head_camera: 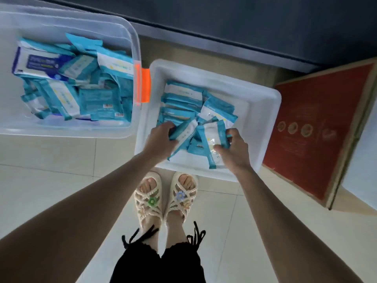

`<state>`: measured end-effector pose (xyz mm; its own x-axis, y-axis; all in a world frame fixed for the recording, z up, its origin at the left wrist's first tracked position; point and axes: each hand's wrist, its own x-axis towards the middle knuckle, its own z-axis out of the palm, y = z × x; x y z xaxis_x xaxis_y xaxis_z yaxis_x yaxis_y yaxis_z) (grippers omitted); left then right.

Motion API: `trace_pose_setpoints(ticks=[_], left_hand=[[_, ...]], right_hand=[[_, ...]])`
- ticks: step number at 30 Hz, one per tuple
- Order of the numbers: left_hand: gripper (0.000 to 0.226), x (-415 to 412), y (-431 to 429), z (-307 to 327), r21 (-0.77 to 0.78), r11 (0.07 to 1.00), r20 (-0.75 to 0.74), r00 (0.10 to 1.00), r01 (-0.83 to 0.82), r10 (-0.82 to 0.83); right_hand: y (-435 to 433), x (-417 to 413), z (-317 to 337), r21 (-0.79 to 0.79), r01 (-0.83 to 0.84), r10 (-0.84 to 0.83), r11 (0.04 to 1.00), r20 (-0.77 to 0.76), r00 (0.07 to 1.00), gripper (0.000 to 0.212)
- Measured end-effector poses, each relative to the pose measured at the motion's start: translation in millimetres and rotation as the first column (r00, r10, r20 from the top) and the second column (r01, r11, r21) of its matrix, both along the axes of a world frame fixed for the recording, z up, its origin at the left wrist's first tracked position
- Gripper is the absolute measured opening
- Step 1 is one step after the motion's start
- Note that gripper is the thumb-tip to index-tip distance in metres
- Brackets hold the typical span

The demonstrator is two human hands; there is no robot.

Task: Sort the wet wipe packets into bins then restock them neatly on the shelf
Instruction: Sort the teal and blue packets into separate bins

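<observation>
A white bin on the floor in front of me holds several teal-and-white wet wipe packets. My left hand grips a bunch of packets at the bin's near left. My right hand pinches a white-faced packet at the near right. To the left, a clear bin with an orange latch holds a loose heap of mixed packets, one of them larger with a dark blue label.
A red flat cardboard box lies on the floor right of the white bin. A dark wall or furniture edge runs along the top. My sandalled feet stand on pale tiles just below the white bin.
</observation>
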<state>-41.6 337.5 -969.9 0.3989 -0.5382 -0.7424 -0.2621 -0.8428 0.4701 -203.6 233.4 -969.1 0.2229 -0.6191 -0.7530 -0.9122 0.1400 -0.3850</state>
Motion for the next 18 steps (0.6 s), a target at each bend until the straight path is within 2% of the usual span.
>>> trace_pose_setpoints(ticks=[2, 6, 9, 12, 14, 18], left_hand=[[0.036, 0.7, -8.0, -28.7, -0.02, 0.995, 0.068, 0.993, 0.1, -0.098], [0.038, 7.7, -21.4, -76.5, -0.018, 0.964, 0.196, 0.947, 0.264, -0.255], [0.043, 10.9, -29.1, -100.1, -0.023, 0.928, 0.336, 0.877, 0.373, -0.344], [0.044, 9.5, -30.8, -118.2, -0.001, 0.901, 0.438, 0.811, 0.433, -0.389], [0.046, 5.5, -29.1, -124.5, 0.045, 0.89, 0.445, 0.788, 0.454, -0.425], [0.059, -1.8, -21.8, -117.4, 0.139, 0.864, 0.359, 0.789, 0.484, -0.499]], right_hand=[[-7.7, -2.9, -27.0, -0.059, -0.118, 0.116, 0.991, -0.026, 0.993, 0.037], [-22.0, 1.5, -79.3, -0.143, -0.378, 0.368, 0.915, -0.097, 0.925, 0.047], [-27.5, 5.8, -104.3, -0.203, -0.467, 0.439, 0.861, -0.166, 0.883, 0.044], [-26.4, 6.9, -117.5, -0.264, -0.484, 0.443, 0.834, -0.202, 0.874, 0.05], [-23.4, 7.0, -120.4, -0.251, -0.518, 0.468, 0.818, -0.236, 0.852, 0.056], [-21.3, 10.5, -108.9, -0.112, -0.579, 0.536, 0.808, -0.27, 0.8, 0.06]])
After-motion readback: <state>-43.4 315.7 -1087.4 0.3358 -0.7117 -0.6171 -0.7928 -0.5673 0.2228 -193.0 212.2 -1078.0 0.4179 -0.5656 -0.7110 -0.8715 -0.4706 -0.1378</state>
